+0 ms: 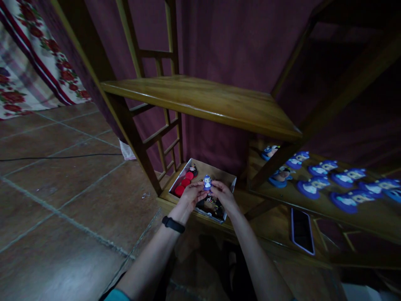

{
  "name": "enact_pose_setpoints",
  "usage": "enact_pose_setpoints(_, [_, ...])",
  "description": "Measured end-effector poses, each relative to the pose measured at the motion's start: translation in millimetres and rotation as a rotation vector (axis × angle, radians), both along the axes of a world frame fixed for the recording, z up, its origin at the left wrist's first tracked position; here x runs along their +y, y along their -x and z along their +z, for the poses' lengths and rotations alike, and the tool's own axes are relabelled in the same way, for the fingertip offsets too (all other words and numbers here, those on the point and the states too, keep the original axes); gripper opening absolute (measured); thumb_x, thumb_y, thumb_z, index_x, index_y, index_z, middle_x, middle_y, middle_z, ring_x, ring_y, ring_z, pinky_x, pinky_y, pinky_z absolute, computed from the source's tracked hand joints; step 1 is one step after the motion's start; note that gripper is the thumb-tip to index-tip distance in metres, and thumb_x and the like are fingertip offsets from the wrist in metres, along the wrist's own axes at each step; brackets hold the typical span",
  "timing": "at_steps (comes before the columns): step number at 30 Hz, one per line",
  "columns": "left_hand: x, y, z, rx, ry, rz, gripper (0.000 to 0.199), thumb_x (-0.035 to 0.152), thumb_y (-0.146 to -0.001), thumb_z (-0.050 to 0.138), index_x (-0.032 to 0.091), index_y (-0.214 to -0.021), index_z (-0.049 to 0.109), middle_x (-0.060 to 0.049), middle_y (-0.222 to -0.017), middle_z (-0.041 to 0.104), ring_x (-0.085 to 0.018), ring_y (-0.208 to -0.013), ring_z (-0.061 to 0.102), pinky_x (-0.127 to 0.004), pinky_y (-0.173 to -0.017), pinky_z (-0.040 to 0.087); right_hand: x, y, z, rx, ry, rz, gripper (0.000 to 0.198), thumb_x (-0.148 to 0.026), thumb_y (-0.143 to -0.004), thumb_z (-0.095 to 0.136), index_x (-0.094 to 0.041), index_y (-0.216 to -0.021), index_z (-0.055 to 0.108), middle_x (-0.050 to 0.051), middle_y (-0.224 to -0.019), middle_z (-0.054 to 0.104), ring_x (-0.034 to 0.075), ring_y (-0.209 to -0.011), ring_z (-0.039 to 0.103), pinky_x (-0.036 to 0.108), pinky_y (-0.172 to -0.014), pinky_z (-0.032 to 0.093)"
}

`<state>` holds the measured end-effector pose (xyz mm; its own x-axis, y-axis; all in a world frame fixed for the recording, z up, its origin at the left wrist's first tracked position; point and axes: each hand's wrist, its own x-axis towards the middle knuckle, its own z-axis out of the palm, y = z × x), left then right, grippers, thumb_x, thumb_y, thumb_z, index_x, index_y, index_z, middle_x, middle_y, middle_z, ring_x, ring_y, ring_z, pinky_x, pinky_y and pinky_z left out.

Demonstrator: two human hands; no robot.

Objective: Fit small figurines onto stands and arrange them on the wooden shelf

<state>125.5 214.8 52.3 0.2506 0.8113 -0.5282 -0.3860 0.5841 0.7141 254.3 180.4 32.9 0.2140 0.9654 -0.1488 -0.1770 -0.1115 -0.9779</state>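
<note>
Fingers partly hide the base of the blue figurine [207, 182], pinched upright between left hand [191, 195] and right hand [223, 194].

One left hand [192, 195], one right hand [222, 193] and one small blue figurine [207, 183]; one shallow box [216, 169] with three red discs [186, 182] visible at left, its dark pieces [216, 207] too jumbled to count; nine blue-based figurines [313, 187] visible at right; one phone [302, 231]; one wristband [173, 224].

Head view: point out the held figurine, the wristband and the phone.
Held figurine [207, 182], head view: its visible middle.
Wristband [173, 225], head view: middle of the band.
Phone [302, 231], head view: middle of the screen.
</note>
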Motion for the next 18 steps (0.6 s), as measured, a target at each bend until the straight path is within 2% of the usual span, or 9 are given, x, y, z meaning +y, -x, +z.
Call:
enact_pose_setpoints(7, [0.5, -1.1, 0.3, -0.012, -0.012, -0.024, 0.008, 0.005, -0.074, 0.059, 0.012, -0.077, 0.060, -0.005, -0.062, 0.065, -0.012, -0.052, 0.063, -0.023, -0.056, 0.053, 0.6, -1.8, 1.0, 0.036, -0.021, 0.021, 0.031, -0.033, -0.061, 0.070, -0.020, -0.089, 0.064, 0.002, -0.091, 0.065, 0.017, -0.080, 0.061, 0.031, -0.074, 0.050])
enact_pose_setpoints(13, [0.9, -0.7, -2.1, -0.045, -0.038, -0.080, 0.013, 0.001, -0.068, 0.064, 0.011, -0.076, 0.063, -0.005, -0.066, 0.067, -0.011, -0.058, 0.064, -0.021, -0.059, 0.053, 1.3, -1.8, -1.5, 0.022, -0.032, -0.004, 0.035, -0.035, -0.058, 0.072, -0.020, -0.089, 0.064, 0.002, -0.088, 0.066, 0.016, -0.077, 0.060, 0.031, -0.074, 0.048])
enact_pose_setpoints(18, [1.1, 0.0, -2.3, -0.038, -0.037, -0.073, 0.011, 0.001, -0.068, 0.064, 0.011, -0.073, 0.063, -0.003, -0.062, 0.066, -0.010, -0.054, 0.063, -0.019, -0.058, 0.053, -0.4, -0.9, 1.7, 0.012, -0.044, 0.019, 0.034, -0.034, -0.060, 0.071, -0.021, -0.091, 0.064, 0.002, -0.091, 0.066, 0.017, -0.083, 0.060, 0.032, -0.080, 0.047])
